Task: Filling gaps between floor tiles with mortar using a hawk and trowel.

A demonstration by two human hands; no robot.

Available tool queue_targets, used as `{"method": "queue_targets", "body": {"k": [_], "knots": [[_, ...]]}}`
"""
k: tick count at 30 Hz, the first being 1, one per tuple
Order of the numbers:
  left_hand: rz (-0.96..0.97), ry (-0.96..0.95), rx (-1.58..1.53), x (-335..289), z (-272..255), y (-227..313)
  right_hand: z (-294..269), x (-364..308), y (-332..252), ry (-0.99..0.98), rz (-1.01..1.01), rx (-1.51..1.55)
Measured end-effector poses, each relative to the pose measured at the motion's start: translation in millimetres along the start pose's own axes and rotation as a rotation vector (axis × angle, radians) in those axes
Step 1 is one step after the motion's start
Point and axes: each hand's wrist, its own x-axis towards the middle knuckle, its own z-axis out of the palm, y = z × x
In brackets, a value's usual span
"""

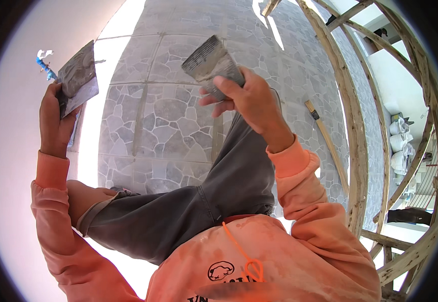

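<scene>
Item one: a flat plate (84,95), smeared with grey paste (78,68), which your left hand (54,116) gripped, tilted steeply. Item two: a flat grey blade (210,64) (smeared too), which your right hand (246,98) clasped, apart from the plate. Just beyond your left hand stood a blue fitting (45,67). Judged risks: steep tilt could have let soft paste slide off; a loosened grasp could have dropped the blade.

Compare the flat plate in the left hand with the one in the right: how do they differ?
The right plate shows dark parallel lines near its far end; the left plate shows only smears. The left plate leans up and rightward from the left hand; the right plate leans up and leftward from the right hand. Both are greyish and smeared.
</scene>
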Motion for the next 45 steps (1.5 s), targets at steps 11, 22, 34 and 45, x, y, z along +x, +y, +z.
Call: {"method": "queue_targets", "body": {"k": [11,22,34,45], "knots": [[-0.442,0.170,-0.895,15,18,-6,82,-57,336,-0.651,1.270,-0.306],[-0.386,0.220,-0.287,1,7,-19,77,-137,347,-0.526,1.428,0.103],[-0.727,0.169,-0.274,-51,-71,-82,114,-222,382,-0.823,1.552,0.028],[-0.736,-0.245,-0.650,-72,-60,-65,148,-290,395,-1.004,1.424,-0.029]]}}
